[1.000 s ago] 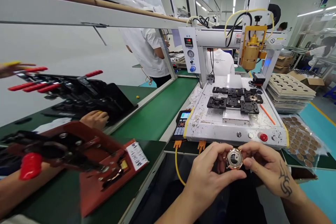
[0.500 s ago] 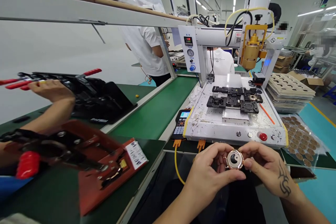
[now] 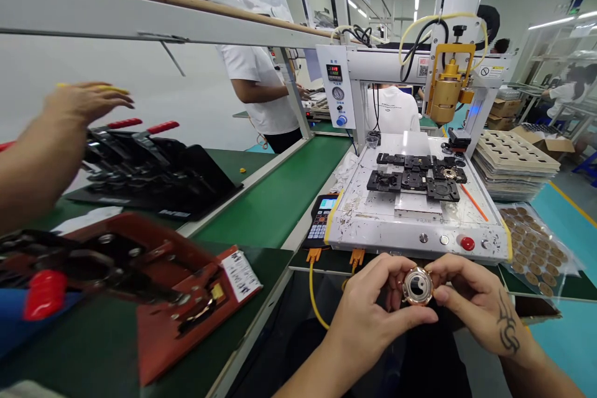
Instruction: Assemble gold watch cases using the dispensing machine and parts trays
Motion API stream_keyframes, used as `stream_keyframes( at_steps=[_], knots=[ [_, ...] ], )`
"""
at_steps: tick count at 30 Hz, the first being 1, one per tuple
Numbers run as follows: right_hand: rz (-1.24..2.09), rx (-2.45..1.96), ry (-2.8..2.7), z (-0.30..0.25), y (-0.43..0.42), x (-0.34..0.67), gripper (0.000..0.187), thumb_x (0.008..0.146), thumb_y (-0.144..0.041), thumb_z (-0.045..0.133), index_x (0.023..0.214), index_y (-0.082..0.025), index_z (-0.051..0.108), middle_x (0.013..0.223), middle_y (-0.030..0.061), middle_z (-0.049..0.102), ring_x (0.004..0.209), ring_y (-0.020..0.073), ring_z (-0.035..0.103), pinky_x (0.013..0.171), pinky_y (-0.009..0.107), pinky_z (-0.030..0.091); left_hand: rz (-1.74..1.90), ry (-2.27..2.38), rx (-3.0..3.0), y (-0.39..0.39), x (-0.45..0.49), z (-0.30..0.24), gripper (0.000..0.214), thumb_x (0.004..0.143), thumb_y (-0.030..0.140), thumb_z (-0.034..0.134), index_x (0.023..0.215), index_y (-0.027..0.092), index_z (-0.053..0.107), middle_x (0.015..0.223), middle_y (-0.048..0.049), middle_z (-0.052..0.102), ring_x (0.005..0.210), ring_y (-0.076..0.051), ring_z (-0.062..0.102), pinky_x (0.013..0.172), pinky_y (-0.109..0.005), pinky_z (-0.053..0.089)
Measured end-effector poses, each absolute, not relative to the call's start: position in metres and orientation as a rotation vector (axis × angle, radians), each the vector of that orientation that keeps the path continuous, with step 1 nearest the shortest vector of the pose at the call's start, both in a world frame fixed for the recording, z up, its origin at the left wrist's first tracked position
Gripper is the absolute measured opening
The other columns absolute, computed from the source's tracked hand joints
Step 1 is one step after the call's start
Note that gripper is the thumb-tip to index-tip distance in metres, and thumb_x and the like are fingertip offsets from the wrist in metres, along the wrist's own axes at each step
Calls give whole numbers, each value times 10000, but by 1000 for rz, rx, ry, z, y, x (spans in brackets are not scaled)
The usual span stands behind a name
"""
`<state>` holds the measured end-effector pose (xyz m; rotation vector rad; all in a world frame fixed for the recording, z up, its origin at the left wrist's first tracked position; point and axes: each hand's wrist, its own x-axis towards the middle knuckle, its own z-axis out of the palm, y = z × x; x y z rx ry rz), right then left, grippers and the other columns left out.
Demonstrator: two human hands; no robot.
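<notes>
A round watch case with a rose-gold rim and a shiny dark centre is held up at the lower middle of the head view. My left hand grips its left side, thumb under the rim and fingers curled around the edge. From the right, my right hand pinches the rim between thumb and fingers. Behind both hands stands a white benchtop dispensing machine. Black fixture blocks lie on its bed, one bearing another round rose-gold part.
Left of me are a red toggle clamp press, black clamps with red handles and a co-worker's hand. A green conveyor belt runs beside a keypad controller. At right sit stacked trays and bagged brown discs.
The co-worker's hand at left has lifted off the clamp handles and moved up. Another person behind the belt has turned and shifted. My hands keep the watch case almost still, its reflection slightly different.
</notes>
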<state>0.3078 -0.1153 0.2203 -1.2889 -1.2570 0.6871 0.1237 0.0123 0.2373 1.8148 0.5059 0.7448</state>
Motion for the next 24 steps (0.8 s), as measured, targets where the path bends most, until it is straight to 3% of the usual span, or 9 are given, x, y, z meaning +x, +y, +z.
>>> stream_keyframes(
  at_steps=[11,15,24],
  knots=[
    [732,-1281,-1170,214,-112,306,198,1006,-384,792,1157,-256,793,1023,41,809,905,185,775,838,258,645,542,573,1452,11,129,245,536,567,439,1055,946,188,770,766,13,698,670,-129,548,615,-236,460],
    [709,-1313,-1140,216,-111,304,196,990,-395,808,1121,-250,807,1026,49,826,888,192,796,813,252,660,489,566,1312,8,131,255,527,545,340,1066,931,177,746,779,18,714,700,-129,583,671,-249,508],
    [675,-1270,-1144,218,-115,304,145,1007,-359,787,1133,-290,802,1004,19,830,821,155,792,750,187,654,457,560,1236,1,132,259,517,545,280,1069,909,158,722,777,23,698,703,-108,553,645,-220,449]
  ],
)
